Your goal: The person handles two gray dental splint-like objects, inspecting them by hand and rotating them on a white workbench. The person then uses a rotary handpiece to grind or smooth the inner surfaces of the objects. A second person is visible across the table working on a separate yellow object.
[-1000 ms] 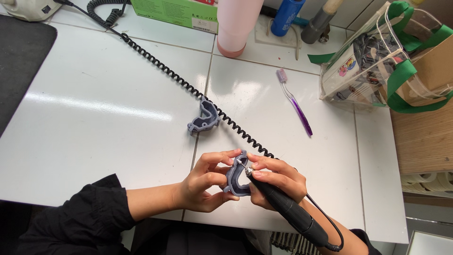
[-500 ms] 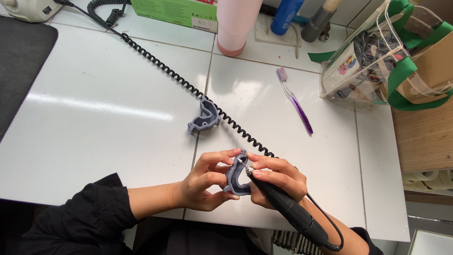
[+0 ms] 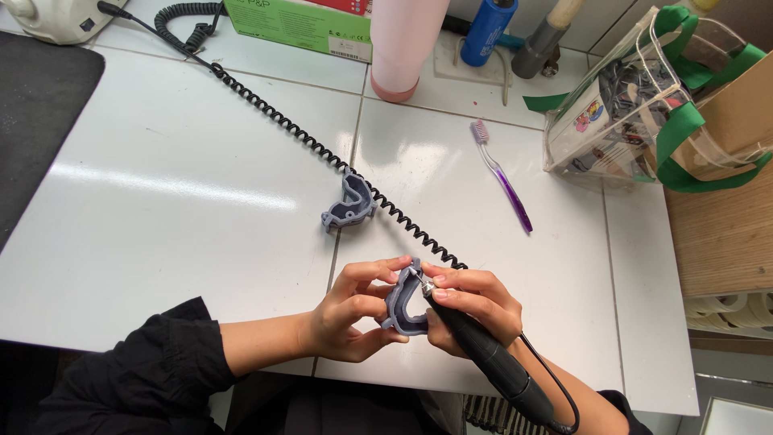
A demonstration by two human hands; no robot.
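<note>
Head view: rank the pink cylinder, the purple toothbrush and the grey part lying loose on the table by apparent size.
1. Pink cylinder, cropped by the frame's top.
2. Purple toothbrush, long but thin.
3. Loose grey part.

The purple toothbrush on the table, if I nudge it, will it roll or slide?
The toothbrush lies flat on the smooth white table, so it would probably slide easily. Its slim handle looks light and fairly stiff. The bristled head may stop a full roll.

- The left hand (image 3: 350, 318) pinches a grey plastic part (image 3: 405, 307).
- The right hand (image 3: 471, 310) holds a black rotary tool (image 3: 483, 354), tip against it.
- A second grey part (image 3: 349, 205) lies on the white table (image 3: 185, 193).
</note>
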